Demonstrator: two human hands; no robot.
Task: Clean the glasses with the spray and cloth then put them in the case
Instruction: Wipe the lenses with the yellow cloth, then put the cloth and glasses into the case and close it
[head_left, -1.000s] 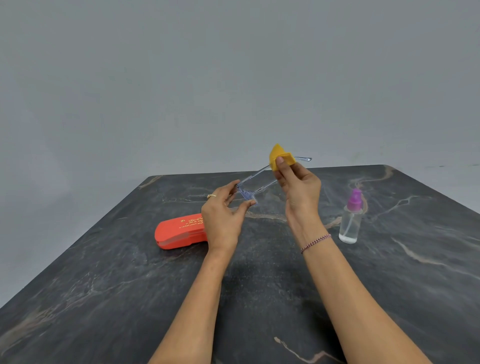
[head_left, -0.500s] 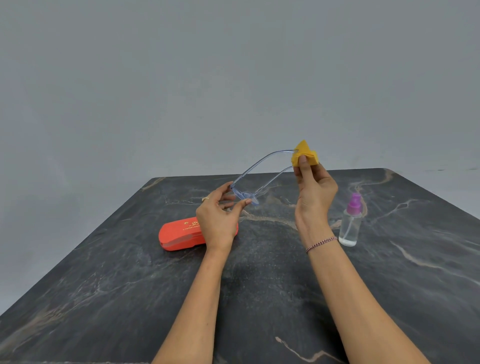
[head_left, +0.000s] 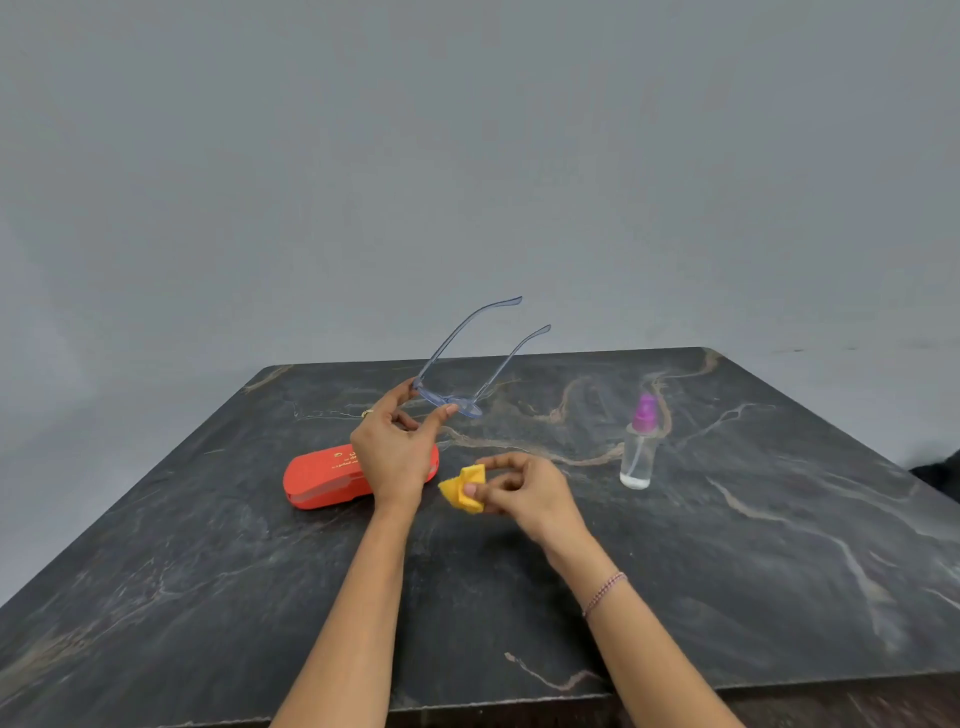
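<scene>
My left hand pinches the front of the clear blue-tinted glasses and holds them above the table, their two arms unfolded and pointing up and away. My right hand is low over the table, just right of the left one, and pinches the folded yellow cloth. The orange glasses case lies shut on the table, partly hidden behind my left hand. The small clear spray bottle with a purple cap stands upright to the right, apart from both hands.
Everything sits on a dark marble table whose front edge runs along the bottom of the view. A plain grey wall is behind it. A dark object shows at the right edge.
My right hand has left the tip of the glasses' arm and come down with the cloth to the table near the case. The left hand still holds the glasses.
</scene>
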